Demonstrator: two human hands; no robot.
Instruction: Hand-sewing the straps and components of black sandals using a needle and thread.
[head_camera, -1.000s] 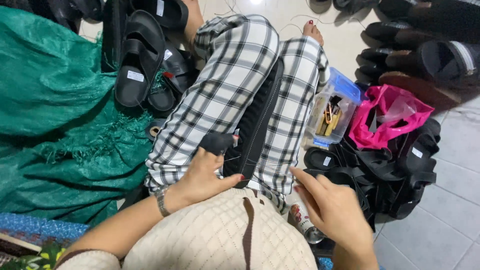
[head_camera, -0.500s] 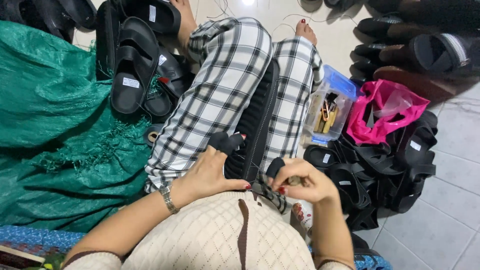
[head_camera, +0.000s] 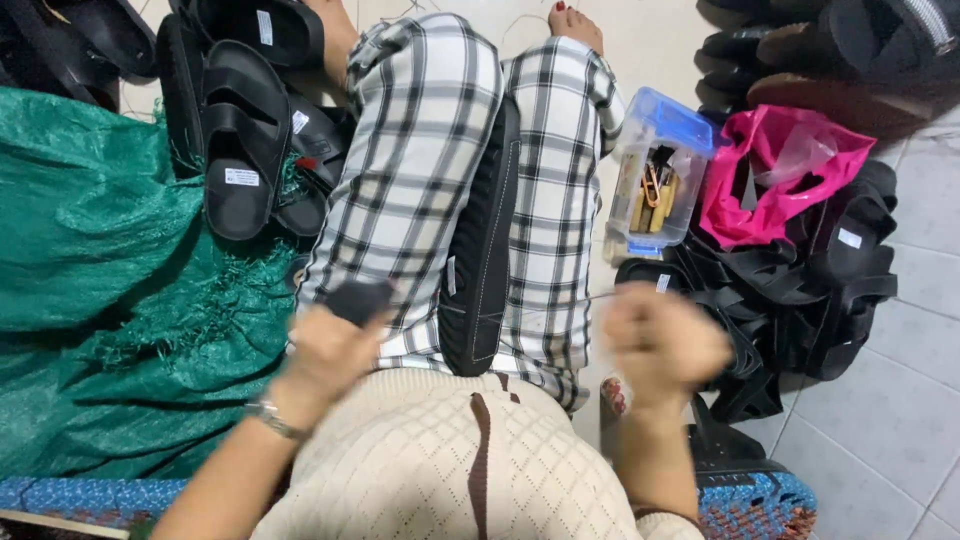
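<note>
So the person's sitting on the floor in plaid trousers with a black sandal sole (head_camera: 482, 240) wedged on edge between their legs, running down the lap. Left hand (head_camera: 325, 355) is closed around something small and dark right beside the sole, though it's too blurry to say what. Right hand (head_camera: 660, 345) is balled into a fist out to the side, well apart from the sole; can't tell if anything's in it. Clear plastic box (head_camera: 660, 175) by the right knee, pink bag (head_camera: 775, 170) next to it, black sandals (head_camera: 240, 140) piled on green fabric (head_camera: 100, 280).
</note>
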